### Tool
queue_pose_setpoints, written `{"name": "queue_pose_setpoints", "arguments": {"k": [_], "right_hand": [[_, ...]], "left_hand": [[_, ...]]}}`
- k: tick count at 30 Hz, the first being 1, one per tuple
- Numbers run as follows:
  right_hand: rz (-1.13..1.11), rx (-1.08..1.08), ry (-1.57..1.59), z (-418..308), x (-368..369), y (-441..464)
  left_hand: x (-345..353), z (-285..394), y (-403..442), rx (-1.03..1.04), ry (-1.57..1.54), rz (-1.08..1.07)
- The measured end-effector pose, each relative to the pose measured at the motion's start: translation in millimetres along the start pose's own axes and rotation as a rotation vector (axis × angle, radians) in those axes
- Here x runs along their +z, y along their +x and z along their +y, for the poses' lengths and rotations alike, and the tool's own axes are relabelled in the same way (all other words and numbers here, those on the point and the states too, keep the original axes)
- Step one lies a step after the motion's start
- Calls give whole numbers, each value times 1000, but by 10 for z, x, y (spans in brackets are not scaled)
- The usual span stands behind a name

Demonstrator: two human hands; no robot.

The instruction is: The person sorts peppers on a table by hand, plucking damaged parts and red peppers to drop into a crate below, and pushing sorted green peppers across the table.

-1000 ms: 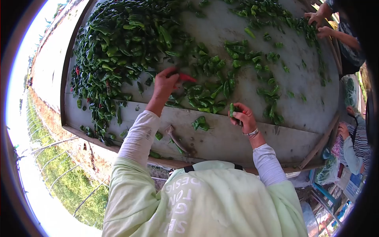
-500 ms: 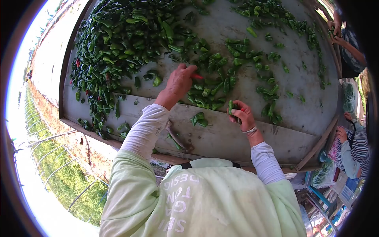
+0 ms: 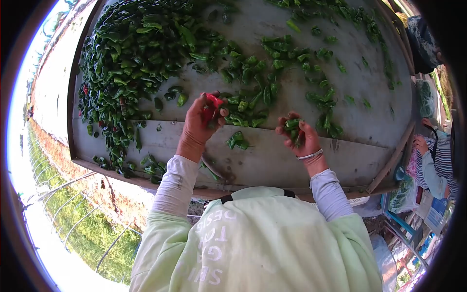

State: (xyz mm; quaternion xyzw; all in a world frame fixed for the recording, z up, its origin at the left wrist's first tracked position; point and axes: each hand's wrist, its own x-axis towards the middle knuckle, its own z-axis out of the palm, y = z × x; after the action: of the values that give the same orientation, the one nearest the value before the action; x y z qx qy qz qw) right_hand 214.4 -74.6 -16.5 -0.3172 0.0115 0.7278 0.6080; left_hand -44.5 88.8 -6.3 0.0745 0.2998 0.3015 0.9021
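Observation:
My left hand (image 3: 197,124) is raised over the near part of the metal tabletop, its fingers wrapped around a red pepper (image 3: 212,101). To the right, my right hand (image 3: 305,141) is curled around several small green peppers (image 3: 293,127), whose ends show between thumb and fingers. Between the hands lies a loose group of green peppers (image 3: 248,117) on the table. A small cluster of green peppers (image 3: 238,140) sits nearer to me, apart from both hands.
A large heap of green peppers (image 3: 126,53) covers the table's left side. Scattered green peppers (image 3: 323,100) lie on the right. A raised wooden edge (image 3: 389,163) borders the table. Beyond it at right are a person in a striped top (image 3: 440,160) and another person's dark sleeve (image 3: 423,41).
My left hand has drawn back toward me and left, now with the red pepper plainly in its grasp. My right hand has turned, fingers curled around green peppers. The view has shifted slightly.

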Motion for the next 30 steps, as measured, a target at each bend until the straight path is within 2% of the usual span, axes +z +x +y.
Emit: {"name": "queue_pose_setpoints", "arguments": {"k": [1,2,3,4,6,8,9,10,12,14,17,24,26,27,29,30], "right_hand": [[11,-7,2,13,-76,-41],[-71,22,53,39,-220,-82],[-153,50,105,66,-348,-134],[-140,38,109,101,-437,-207],[-267,30,228,167,-581,-365],[-165,-22,276,268,-325,-369],[-28,-111,319,260,-265,-575],[-8,-137,305,254,-174,-611],[4,-174,301,243,-73,-599],[-26,-176,333,249,-31,-578],[-43,-185,376,264,-20,-569],[-50,-169,395,292,78,-539],[-29,-150,411,306,70,-496],[-29,-148,414,324,83,-468],[99,-98,314,382,138,-394],[100,-101,317,540,44,-243]], "left_hand": [[14,-47,4,0,9,22],[-45,-90,44,-16,9,17],[-158,-137,106,-57,-48,-73],[-156,-176,131,-99,-106,-162],[-161,-264,146,-102,-29,-175],[-27,-329,89,-122,47,-194],[141,-527,132,-165,-2,-167],[205,-600,136,-164,-43,-118],[251,-696,173,-209,-3,-158],[468,-776,87,-188,118,23],[630,-874,40,-207,156,70],[613,-910,77,-229,60,-16],[695,-939,43,-74,228,119],[736,-972,20,-75,229,122],[843,-1107,-61,227,1024,15],[911,-1215,-136,186,1067,-73]]}}
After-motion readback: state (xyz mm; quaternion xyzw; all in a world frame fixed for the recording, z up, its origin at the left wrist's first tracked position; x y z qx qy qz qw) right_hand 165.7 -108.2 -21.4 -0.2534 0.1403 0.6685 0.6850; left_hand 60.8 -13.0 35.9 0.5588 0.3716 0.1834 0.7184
